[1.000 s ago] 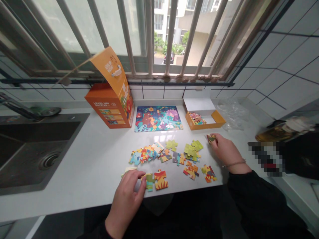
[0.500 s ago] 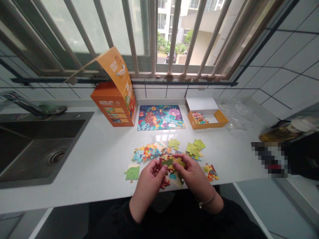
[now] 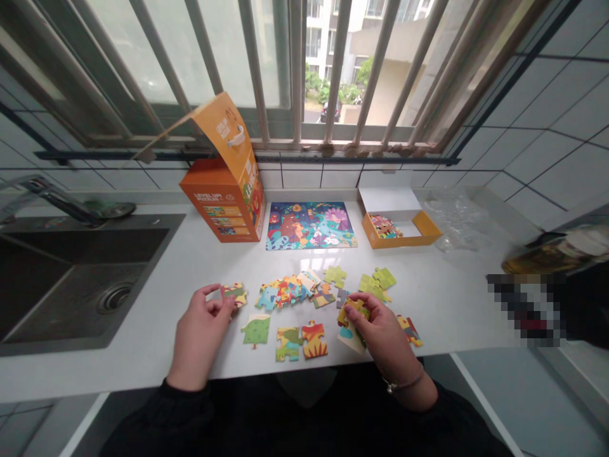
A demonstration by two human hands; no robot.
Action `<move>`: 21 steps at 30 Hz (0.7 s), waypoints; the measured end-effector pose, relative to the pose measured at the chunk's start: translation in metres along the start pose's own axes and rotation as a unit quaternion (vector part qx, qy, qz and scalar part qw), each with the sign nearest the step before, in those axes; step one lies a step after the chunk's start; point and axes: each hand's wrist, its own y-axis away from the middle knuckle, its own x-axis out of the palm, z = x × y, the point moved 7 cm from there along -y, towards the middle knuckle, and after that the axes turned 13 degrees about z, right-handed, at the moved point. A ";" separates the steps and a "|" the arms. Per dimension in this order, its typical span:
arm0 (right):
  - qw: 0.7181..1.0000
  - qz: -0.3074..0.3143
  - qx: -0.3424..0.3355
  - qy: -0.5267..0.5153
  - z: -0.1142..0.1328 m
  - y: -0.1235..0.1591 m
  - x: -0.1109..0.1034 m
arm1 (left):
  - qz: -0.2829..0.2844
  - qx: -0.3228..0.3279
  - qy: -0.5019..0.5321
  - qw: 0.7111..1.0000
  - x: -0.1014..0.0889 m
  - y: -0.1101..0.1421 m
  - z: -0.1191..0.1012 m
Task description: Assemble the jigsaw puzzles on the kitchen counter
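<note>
As a person in black sleeves works at a white surface (image 3: 143,355) beneath a barred window, the left hand (image 3: 200,333) pinches a green-and-red puzzle piece (image 3: 236,293) at its near edge; whether the piece touches the surface cannot be told. The right hand (image 3: 383,327), a bracelet at its wrist, grips a yellow piece (image 3: 353,312) between thumb and fingers, over a cream-and-blue piece (image 3: 349,338) that it partly covers. Between the hands, a green tree piece (image 3: 255,330) lies nearest the left, with a green landscape piece (image 3: 287,344) and an orange piece (image 3: 314,341) side by side near the front edge. Behind them spreads a heap of mixed pieces (image 3: 283,292), with lime-green pieces (image 3: 378,282) to its right. Farther back, a dark-blue animal picture (image 3: 311,225) lies flat between an upright orange box (image 3: 221,206) marked "LEVEL UP! PUZZLES" and an open yellow box (image 3: 404,240) holding colorful pieces. Crumpled clear plastic (image 3: 454,222) sits beside the latter; a sink (image 3: 95,298) occupies the far left.
</note>
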 end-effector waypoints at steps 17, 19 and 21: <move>0.992 -0.065 -0.091 -0.054 0.024 0.009 0.049 | 0.339 0.067 0.254 0.903 0.138 0.093 -0.097; 0.990 -0.108 -0.087 -0.011 0.023 0.008 0.022 | 0.323 0.047 0.266 0.907 0.127 0.080 -0.085; 0.984 -0.157 -0.064 0.061 0.022 0.008 -0.017 | 0.268 0.038 0.258 0.927 0.104 0.060 -0.070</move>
